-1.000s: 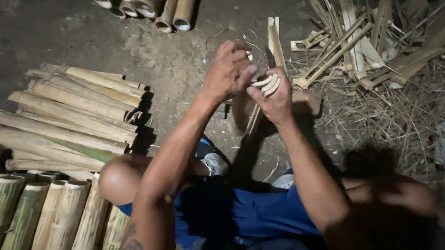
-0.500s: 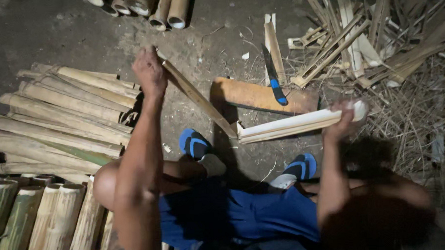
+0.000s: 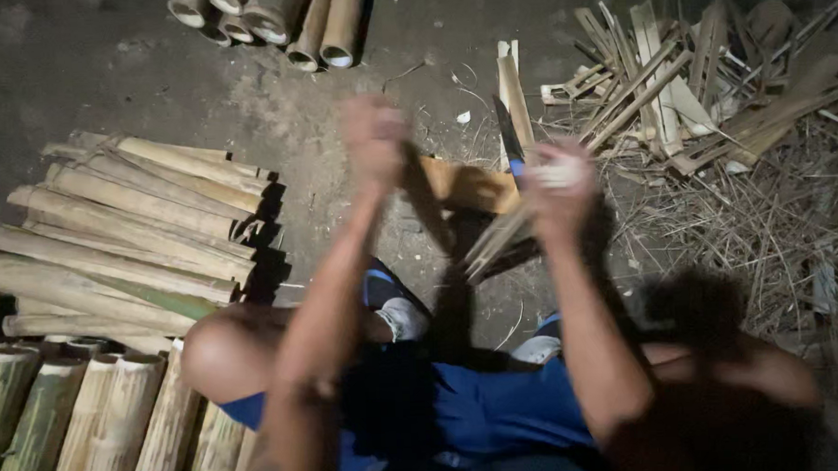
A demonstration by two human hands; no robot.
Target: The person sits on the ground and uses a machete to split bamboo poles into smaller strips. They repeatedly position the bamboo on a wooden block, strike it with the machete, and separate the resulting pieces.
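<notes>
My left hand [image 3: 375, 135] is raised and blurred, gripping one dark bamboo strip [image 3: 429, 207] that slants down to the right. My right hand [image 3: 556, 180] is closed around a bundle of pale bamboo strips [image 3: 495, 242] whose ends point down-left. The two hands are close together above a flat wooden block [image 3: 464, 183]. A knife with a blue handle [image 3: 509, 139] stands stuck in that block between the hands. I sit low in blue shorts, knees apart, with blue sandals on my feet.
Split bamboo halves [image 3: 131, 227] are stacked at left, with green-tinged round sections [image 3: 63, 424] at bottom left. Bamboo tubes [image 3: 272, 18] lie at the top. Offcuts and thin shavings [image 3: 712, 114] cover the ground at right.
Both hands came together a second ago, then spread wide apart with the strips; now they have swung back toward each other over the block.
</notes>
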